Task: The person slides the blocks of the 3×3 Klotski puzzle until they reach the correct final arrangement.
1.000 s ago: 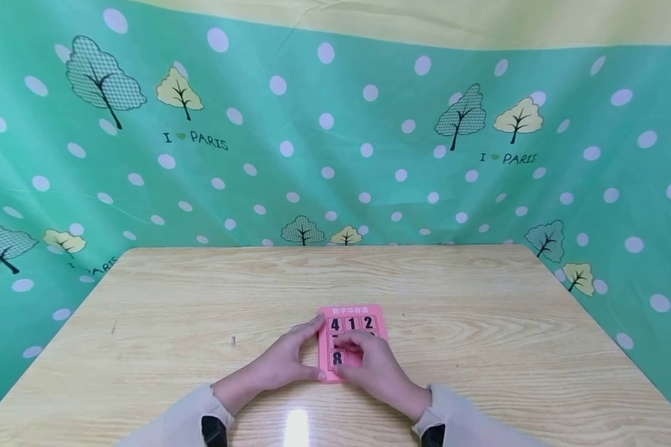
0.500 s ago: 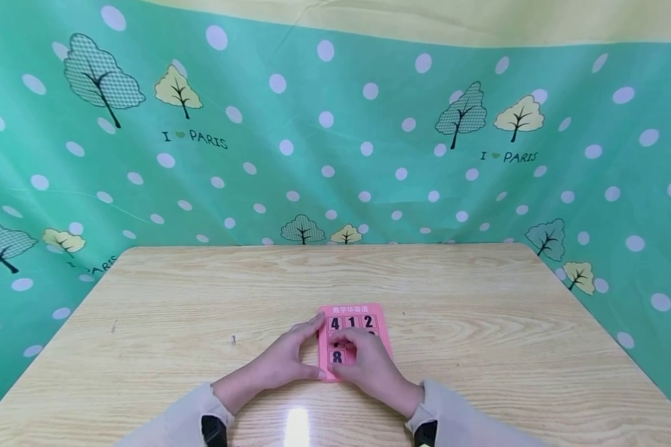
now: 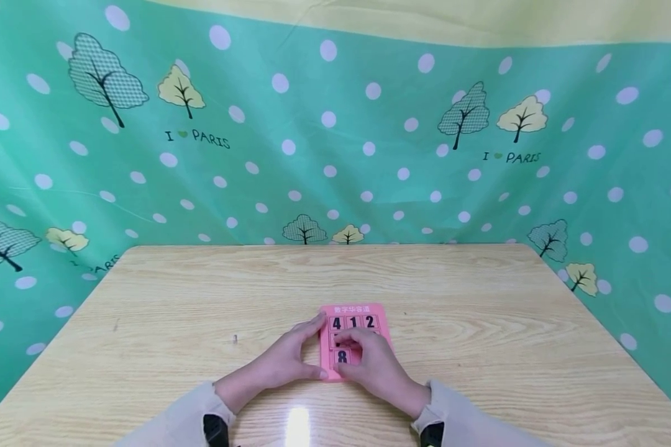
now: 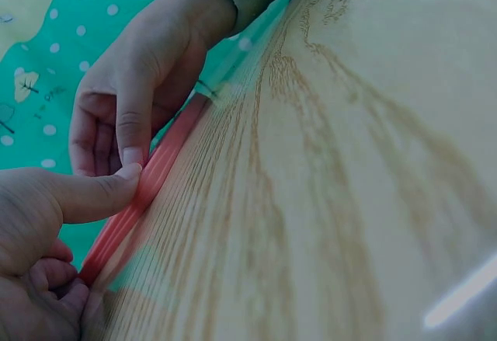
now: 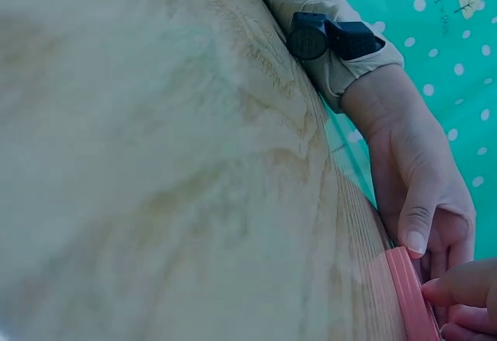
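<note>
A pink number sliding puzzle [image 3: 327, 344] lies on the table, its 4, 1 and 2 tiles showing in the far row and an 8 tile [image 3: 342, 357] in the near row. My left hand [image 3: 284, 360] grips the puzzle's left side, thumb at the near corner and a fingertip by the far end. Over the board is my right hand [image 3: 371, 366], its thumb touching around the 8 tile and its other fingers bent above the middle row. That hand hides several tiles. Both wrist views catch the puzzle's pink edge [image 4: 147, 193] low along the table.
The wooden table [image 3: 201, 298] stretches out around the puzzle. A green dotted curtain [image 3: 335, 155] hangs behind it. A small dark mark [image 3: 235, 339] is on the tabletop to the left, and a bright reflection [image 3: 297, 425] shows near the front.
My right hand has shifted slightly right since half a second ago, and the 8 tile sits a little further right on the board. My left hand keeps its hold.
</note>
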### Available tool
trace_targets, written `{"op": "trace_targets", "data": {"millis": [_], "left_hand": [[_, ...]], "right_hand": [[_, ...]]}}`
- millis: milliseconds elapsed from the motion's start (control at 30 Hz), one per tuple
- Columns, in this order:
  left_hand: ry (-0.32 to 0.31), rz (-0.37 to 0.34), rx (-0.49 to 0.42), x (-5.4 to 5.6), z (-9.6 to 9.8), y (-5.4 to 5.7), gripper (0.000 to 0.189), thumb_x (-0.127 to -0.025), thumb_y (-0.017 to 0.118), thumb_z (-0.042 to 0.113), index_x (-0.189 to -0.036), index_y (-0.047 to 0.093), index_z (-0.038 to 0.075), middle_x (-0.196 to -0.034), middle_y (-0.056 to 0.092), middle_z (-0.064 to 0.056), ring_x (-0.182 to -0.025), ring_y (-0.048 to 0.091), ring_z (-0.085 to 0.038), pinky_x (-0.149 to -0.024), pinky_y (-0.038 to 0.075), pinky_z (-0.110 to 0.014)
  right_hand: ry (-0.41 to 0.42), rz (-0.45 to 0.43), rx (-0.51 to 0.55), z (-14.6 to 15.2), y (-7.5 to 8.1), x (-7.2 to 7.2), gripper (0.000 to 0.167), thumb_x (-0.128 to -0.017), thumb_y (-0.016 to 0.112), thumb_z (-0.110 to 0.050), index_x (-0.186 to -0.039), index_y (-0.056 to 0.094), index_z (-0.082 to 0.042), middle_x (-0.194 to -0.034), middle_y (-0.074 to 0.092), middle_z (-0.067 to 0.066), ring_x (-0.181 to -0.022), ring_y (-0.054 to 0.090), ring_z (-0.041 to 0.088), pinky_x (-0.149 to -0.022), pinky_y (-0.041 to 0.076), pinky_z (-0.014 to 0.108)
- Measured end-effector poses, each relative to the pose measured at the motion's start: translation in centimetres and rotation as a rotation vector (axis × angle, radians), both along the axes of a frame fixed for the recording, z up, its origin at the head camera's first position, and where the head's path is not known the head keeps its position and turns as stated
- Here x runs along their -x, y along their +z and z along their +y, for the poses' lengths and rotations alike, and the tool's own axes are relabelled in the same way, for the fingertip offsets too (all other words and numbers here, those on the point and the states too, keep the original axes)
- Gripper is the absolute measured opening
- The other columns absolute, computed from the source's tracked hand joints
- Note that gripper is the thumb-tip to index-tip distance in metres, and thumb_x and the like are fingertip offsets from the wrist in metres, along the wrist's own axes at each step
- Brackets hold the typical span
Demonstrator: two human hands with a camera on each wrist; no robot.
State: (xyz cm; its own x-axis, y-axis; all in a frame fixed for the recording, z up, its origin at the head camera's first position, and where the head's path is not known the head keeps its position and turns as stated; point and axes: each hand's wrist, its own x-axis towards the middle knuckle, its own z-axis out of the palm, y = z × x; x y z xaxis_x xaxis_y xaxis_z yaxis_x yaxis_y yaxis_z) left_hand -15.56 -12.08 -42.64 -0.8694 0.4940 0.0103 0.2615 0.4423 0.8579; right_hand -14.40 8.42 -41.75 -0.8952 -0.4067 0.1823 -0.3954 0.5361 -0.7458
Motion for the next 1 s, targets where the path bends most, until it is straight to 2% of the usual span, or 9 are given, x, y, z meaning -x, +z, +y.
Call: {"op": "trace_targets", "data": {"millis": [567, 833, 1000], "left_hand": [[-0.001, -0.01, -0.011, 0.0, -0.2, -0.2, 0.095, -0.072, 0.08, 0.025, -0.148, 0.026, 0.004, -0.154, 0.024, -0.01, -0.141, 0.019, -0.034, -0.114, 0.017, -0.052], [-0.003, -0.002, -0.011, 0.0, 0.0, -0.2, 0.096, -0.071, 0.081, 0.024, -0.147, 0.027, 0.003, -0.154, 0.024, -0.012, -0.141, 0.02, -0.034, -0.114, 0.018, -0.052], [-0.005, 0.001, -0.008, 0.0, 0.0, -0.1, 0.096, -0.071, 0.081, 0.023, -0.147, 0.026, 0.002, -0.154, 0.024, -0.013, -0.14, 0.021, -0.035, -0.113, 0.017, -0.052]], "right_hand": [[-0.007, -0.003, -0.017, -0.4, -0.2, -0.1, 0.039, -0.071, 0.077, -0.006, -0.108, 0.065, -0.007, -0.107, 0.064, 0.001, -0.097, 0.057, 0.015, -0.087, 0.05, 0.028], [-0.009, 0.008, -0.006, 0.4, -0.1, -0.5, 0.038, -0.071, 0.073, -0.003, -0.108, 0.065, -0.007, -0.106, 0.064, 0.0, -0.1, 0.058, 0.017, -0.09, 0.05, 0.033], [-0.023, -0.007, 0.01, 1.0, -0.2, -0.6, 0.036, -0.072, 0.072, -0.003, -0.107, 0.065, -0.008, -0.106, 0.064, -0.001, -0.1, 0.058, 0.015, -0.092, 0.049, 0.031]]}}
